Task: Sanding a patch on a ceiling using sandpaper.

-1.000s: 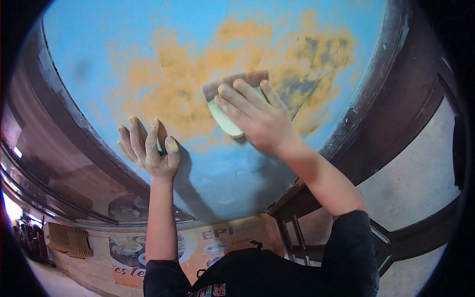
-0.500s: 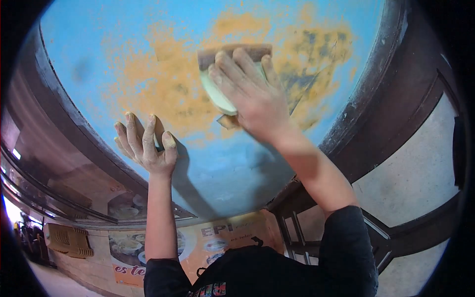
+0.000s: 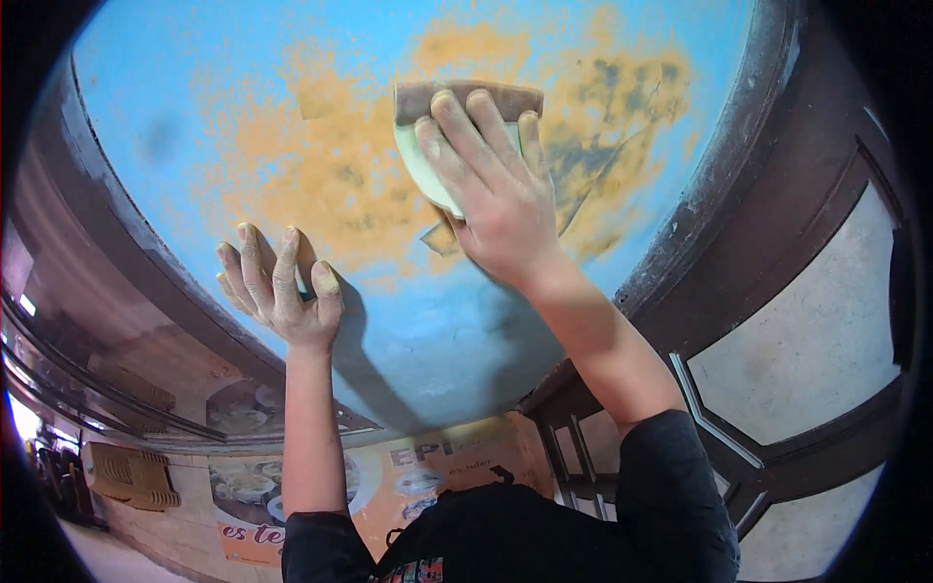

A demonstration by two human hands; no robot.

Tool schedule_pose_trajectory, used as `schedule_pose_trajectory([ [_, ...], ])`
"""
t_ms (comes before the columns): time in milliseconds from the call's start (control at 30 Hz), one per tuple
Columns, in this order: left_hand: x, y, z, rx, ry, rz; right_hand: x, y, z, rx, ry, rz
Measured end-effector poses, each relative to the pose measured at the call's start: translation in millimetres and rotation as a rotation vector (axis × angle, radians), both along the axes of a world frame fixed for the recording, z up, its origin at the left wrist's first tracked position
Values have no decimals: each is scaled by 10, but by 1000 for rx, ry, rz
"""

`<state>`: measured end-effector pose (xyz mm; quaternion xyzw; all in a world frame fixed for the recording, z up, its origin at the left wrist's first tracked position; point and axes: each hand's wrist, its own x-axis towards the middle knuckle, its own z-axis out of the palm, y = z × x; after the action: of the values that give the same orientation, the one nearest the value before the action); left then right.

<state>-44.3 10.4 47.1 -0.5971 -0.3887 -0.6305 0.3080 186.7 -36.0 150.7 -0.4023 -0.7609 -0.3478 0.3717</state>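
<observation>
My right hand (image 3: pixel 507 209) presses a sandpaper sheet (image 3: pixel 418 160) flat against a blue-painted surface (image 3: pixel 428 340). The sheet shows a pale side, with a brown strip along its far edge, and my fingers reach onto that strip. Under and around it the paint is worn to orange patches (image 3: pixel 330 146), with grey-dark marks on the right. A small dark-edged flake or crack (image 3: pixel 442 240) shows just below the sheet. To the left, my left hand (image 3: pixel 284 296) is open and dusty, fingers apart, its tips at the blue surface. It holds nothing that I can see.
A dark frame (image 3: pixel 680 228) curves along the surface's right edge, with pale panels (image 3: pixel 797 340) beyond. Glass (image 3: pixel 146 321) lies to the left. A poster (image 3: pixel 418 466) with food pictures and a tan slatted plastic thing (image 3: pixel 131 476) are at the lower edge.
My right hand and the sandpaper have shifted slightly away from me, the sheet a little to the right. My left hand has moved slightly left in the picture, still open.
</observation>
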Motion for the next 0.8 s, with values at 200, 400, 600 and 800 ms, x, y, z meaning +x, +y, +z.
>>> schedule_pose_trajectory([
  [200,67,38,26,21,7,-9,30,-89,-604,5,-92,-124],
  [400,51,29,-7,8,-5,0,61,51,82,103,-60,-7],
  [600,78,31,21,28,12,-8,46,147,145,204,-19,-22],
  [800,78,18,24,14,13,-8,54,153,158,337,-39,-79],
])
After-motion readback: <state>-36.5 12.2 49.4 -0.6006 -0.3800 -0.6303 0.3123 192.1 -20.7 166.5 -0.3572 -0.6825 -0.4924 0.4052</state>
